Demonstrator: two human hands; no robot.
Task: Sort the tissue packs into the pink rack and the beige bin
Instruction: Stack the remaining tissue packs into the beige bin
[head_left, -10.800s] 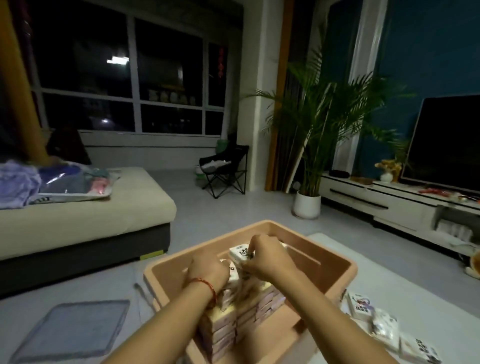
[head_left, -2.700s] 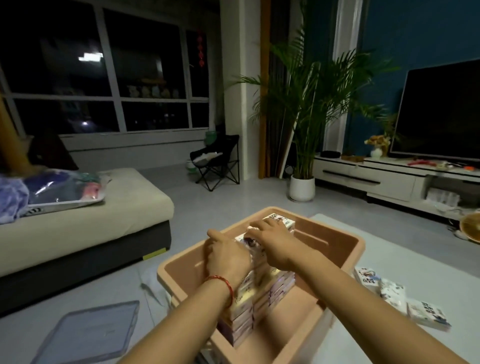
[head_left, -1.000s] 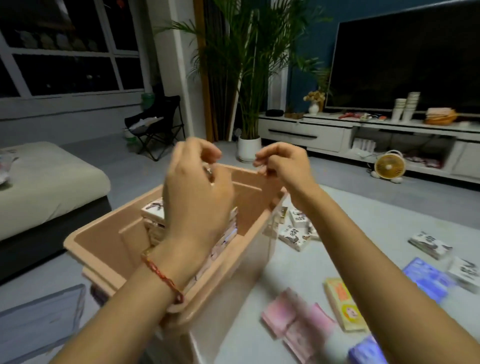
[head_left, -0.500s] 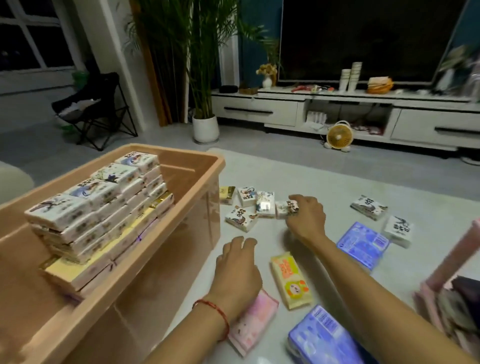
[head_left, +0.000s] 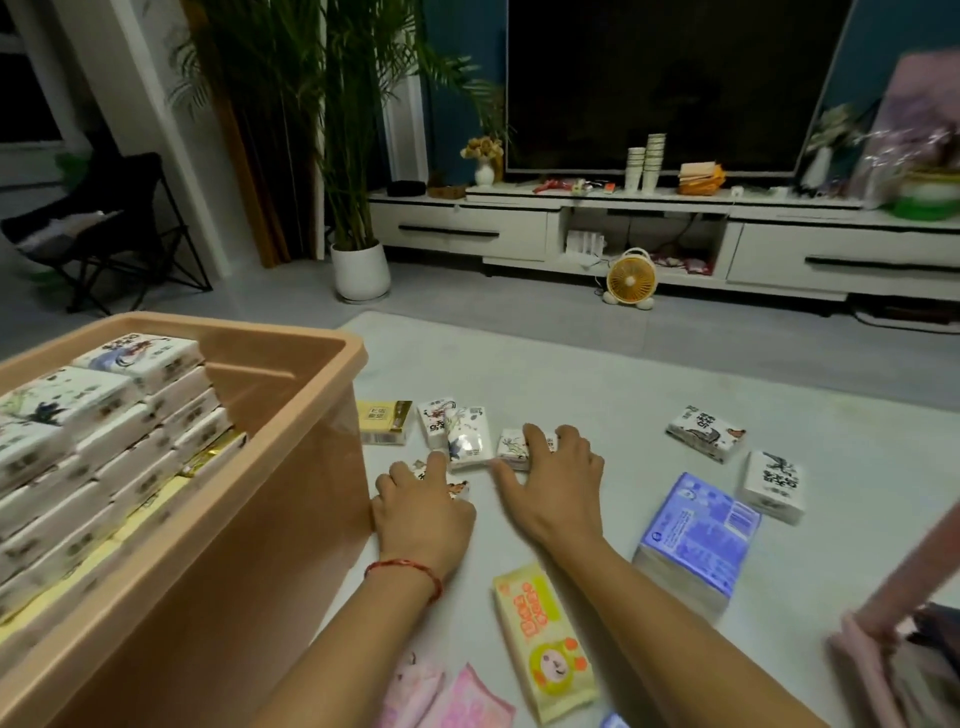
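Left hand (head_left: 423, 512) palm-down, fingers curled on near pack (head_left: 460, 488) at its 12 o'clock; right hand (head_left: 553, 475) clutches far pack (head_left: 511, 447) at 11.

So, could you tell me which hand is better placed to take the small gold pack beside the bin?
Probably left. The left hand lies by the beige bin, just short of the gold pack; the right hand sits farther right, fingers curled over a white pack.

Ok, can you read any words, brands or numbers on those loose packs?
Nothing reads with certainty.
Yellow pack: orange letters, blurred.
White packs: black Chinese characters, blurred.
Blue pack: print too small.
Gold pack: label too small.
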